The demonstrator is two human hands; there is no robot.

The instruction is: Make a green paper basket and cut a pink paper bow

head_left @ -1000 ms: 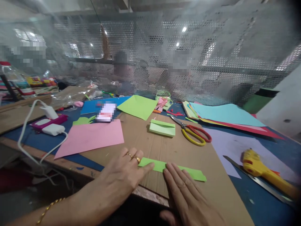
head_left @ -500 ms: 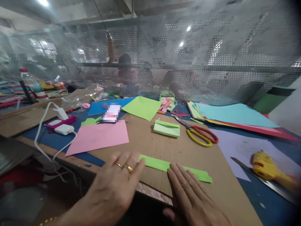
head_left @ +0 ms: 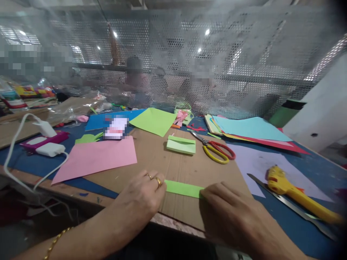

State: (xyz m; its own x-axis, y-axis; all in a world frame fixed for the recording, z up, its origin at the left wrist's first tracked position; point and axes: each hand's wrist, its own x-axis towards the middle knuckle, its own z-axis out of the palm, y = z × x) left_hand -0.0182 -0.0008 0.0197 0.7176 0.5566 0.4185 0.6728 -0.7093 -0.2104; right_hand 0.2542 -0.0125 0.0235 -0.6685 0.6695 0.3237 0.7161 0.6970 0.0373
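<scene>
A narrow green paper strip (head_left: 183, 189) lies on the brown cardboard sheet (head_left: 173, 164) near the table's front edge. My left hand (head_left: 143, 196), with gold rings, rests curled on the strip's left end, fingers bent and together. My right hand (head_left: 230, 213) covers the strip's right end, fingers curled down onto it. Only the middle of the strip shows between the two hands. A folded light-green paper (head_left: 180, 144) lies further back on the cardboard.
Red-and-yellow scissors (head_left: 217, 150), a yellow glue gun (head_left: 295, 193) and a metal ruler (head_left: 287, 206) lie to the right. Pink paper (head_left: 97, 159), a green sheet (head_left: 153, 121), stacked coloured sheets (head_left: 252, 130) and white chargers with cable (head_left: 48, 144) surround the cardboard. People sit behind a perforated screen.
My right hand has slid left along the strip and curled from flat to bent over its right end. My left hand has drawn its fingers in on the left end.
</scene>
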